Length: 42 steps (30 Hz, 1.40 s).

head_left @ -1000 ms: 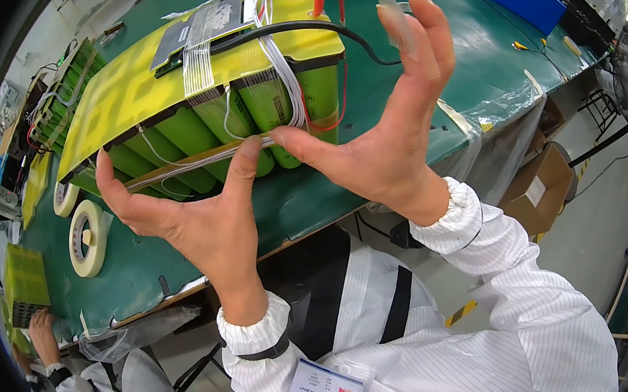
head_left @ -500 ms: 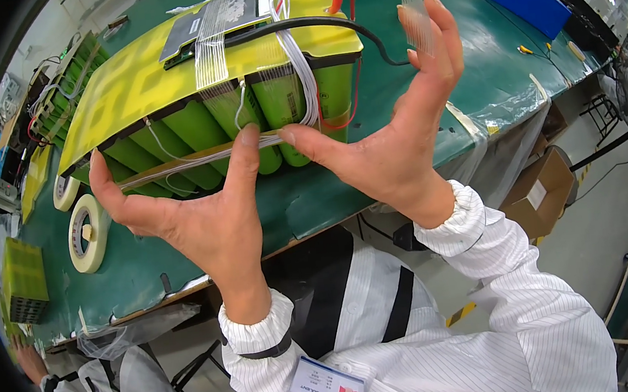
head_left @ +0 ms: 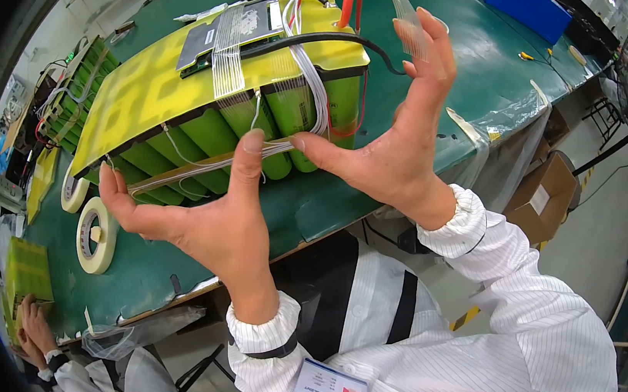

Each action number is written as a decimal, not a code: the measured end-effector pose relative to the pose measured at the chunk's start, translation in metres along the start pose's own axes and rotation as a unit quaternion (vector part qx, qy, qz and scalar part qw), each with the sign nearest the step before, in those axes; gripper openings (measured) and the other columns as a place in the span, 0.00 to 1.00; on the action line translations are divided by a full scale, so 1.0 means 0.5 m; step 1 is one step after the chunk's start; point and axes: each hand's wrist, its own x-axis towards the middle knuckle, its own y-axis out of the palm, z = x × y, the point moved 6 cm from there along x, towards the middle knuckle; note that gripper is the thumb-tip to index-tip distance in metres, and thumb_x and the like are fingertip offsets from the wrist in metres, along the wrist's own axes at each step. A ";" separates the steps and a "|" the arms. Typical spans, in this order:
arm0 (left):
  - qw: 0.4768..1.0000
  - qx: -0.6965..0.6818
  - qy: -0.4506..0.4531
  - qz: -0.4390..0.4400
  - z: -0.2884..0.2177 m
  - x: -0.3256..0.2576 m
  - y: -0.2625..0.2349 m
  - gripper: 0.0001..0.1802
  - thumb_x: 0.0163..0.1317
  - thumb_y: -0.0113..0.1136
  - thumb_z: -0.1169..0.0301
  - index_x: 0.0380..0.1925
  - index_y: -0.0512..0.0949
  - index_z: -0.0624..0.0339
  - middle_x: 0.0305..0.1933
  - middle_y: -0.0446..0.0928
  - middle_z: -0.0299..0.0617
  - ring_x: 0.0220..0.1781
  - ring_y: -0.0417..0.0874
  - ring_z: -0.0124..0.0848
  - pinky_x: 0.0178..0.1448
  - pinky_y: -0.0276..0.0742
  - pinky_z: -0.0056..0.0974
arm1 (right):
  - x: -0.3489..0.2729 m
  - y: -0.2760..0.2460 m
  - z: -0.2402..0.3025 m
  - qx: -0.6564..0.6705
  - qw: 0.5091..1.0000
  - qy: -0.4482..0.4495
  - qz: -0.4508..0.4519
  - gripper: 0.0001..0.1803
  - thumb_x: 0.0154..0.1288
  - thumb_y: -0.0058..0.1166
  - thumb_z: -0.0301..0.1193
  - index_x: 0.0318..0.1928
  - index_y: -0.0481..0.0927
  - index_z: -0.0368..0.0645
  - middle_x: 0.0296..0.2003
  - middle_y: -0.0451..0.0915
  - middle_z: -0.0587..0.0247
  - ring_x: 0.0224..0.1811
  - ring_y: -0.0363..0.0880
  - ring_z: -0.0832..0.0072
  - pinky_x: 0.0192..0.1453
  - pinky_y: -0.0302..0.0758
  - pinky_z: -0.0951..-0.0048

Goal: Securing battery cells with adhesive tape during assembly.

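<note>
A battery pack (head_left: pixel 136 96) of green cells with a yellow top sheet lies before me on the bench. Along its near side runs a bundle of thin white wires (head_left: pixel 210 166). The thumb of my left hand (head_left: pixel 217 226) presses this bundle to the cells, its fingertips at the left end. My right hand (head_left: pixel 402 151) has its thumb against the wires farther right; from its raised fingers stands a strip of clear ribbed tape (head_left: pixel 404 23). Similar tape (head_left: pixel 227 73) crosses a dark circuit board (head_left: pixel 196 43) on top, beside a black cable (head_left: pixel 296 41).
Two rolls of masking tape (head_left: pixel 108 256) sit left on the green bench (head_left: pixel 304 212). At the far left a co-worker's hands (head_left: pixel 35 328) touch another yellow pack (head_left: pixel 28 267). A blue bin (head_left: pixel 520 0) is at back right, an open cardboard box (head_left: pixel 543 197) below.
The pack and my left hand appear slightly lower and farther right in view. Both thumbs stay on the wires. The co-worker's hands have come up to the other pack.
</note>
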 end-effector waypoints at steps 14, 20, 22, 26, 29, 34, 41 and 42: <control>0.996 0.084 0.037 0.004 -0.019 0.008 -0.004 0.63 0.38 0.83 0.68 0.70 0.48 0.62 0.69 0.52 0.53 0.72 0.52 0.48 0.74 0.50 0.53 | 0.006 0.003 0.000 0.010 1.000 -0.002 -0.008 0.64 0.33 0.82 0.44 0.69 0.54 0.42 0.70 0.51 0.45 0.73 0.52 0.55 0.63 0.62 0.56; 0.997 0.069 -0.004 0.031 -0.015 -0.001 0.011 0.61 0.40 0.79 0.70 0.70 0.47 0.60 0.70 0.51 0.55 0.71 0.54 0.50 0.74 0.52 0.53 | 0.004 0.002 -0.002 0.008 1.000 -0.003 -0.011 0.64 0.32 0.82 0.44 0.69 0.55 0.42 0.70 0.51 0.46 0.72 0.52 0.55 0.63 0.62 0.57; 0.998 0.058 -0.009 0.031 -0.012 -0.002 0.011 0.61 0.40 0.79 0.70 0.71 0.47 0.59 0.70 0.51 0.56 0.71 0.54 0.50 0.74 0.52 0.53 | 0.003 0.003 -0.003 0.011 1.000 0.002 -0.009 0.64 0.33 0.82 0.44 0.69 0.56 0.42 0.70 0.51 0.46 0.72 0.52 0.55 0.63 0.62 0.57; 0.999 0.020 -0.013 0.027 -0.004 -0.004 0.008 0.61 0.41 0.79 0.69 0.71 0.46 0.59 0.70 0.51 0.57 0.70 0.54 0.51 0.73 0.52 0.54 | 0.005 0.003 0.001 0.013 1.000 -0.002 -0.010 0.63 0.33 0.82 0.44 0.69 0.56 0.42 0.70 0.51 0.47 0.72 0.52 0.56 0.63 0.62 0.58; 0.999 0.015 -0.029 0.026 -0.004 -0.007 0.009 0.61 0.42 0.79 0.69 0.71 0.46 0.59 0.70 0.51 0.57 0.71 0.54 0.51 0.74 0.52 0.54 | 0.003 0.006 0.000 0.015 1.000 -0.004 -0.008 0.63 0.33 0.82 0.43 0.69 0.56 0.42 0.70 0.51 0.47 0.72 0.52 0.56 0.63 0.62 0.58; 0.998 0.036 -0.030 0.042 -0.009 -0.010 0.012 0.61 0.43 0.80 0.69 0.71 0.47 0.59 0.70 0.51 0.57 0.72 0.53 0.51 0.74 0.51 0.54 | 0.003 0.009 0.001 0.022 1.000 -0.005 0.000 0.63 0.33 0.81 0.43 0.69 0.56 0.42 0.70 0.51 0.47 0.72 0.53 0.56 0.63 0.62 0.59; 0.999 -0.027 -0.042 -0.010 0.004 -0.005 -0.010 0.65 0.40 0.85 0.62 0.71 0.47 0.62 0.70 0.51 0.55 0.73 0.51 0.50 0.74 0.50 0.53 | 0.000 0.014 -0.003 0.031 1.000 0.003 0.003 0.64 0.33 0.81 0.43 0.69 0.55 0.43 0.70 0.51 0.47 0.72 0.54 0.57 0.63 0.63 0.58; 0.999 -0.028 -0.043 -0.009 0.006 -0.003 -0.007 0.65 0.40 0.85 0.62 0.71 0.47 0.62 0.70 0.51 0.55 0.73 0.51 0.50 0.74 0.50 0.53 | -0.001 0.014 -0.006 0.037 0.999 0.004 -0.001 0.64 0.33 0.81 0.43 0.70 0.54 0.43 0.70 0.51 0.46 0.72 0.55 0.57 0.63 0.63 0.59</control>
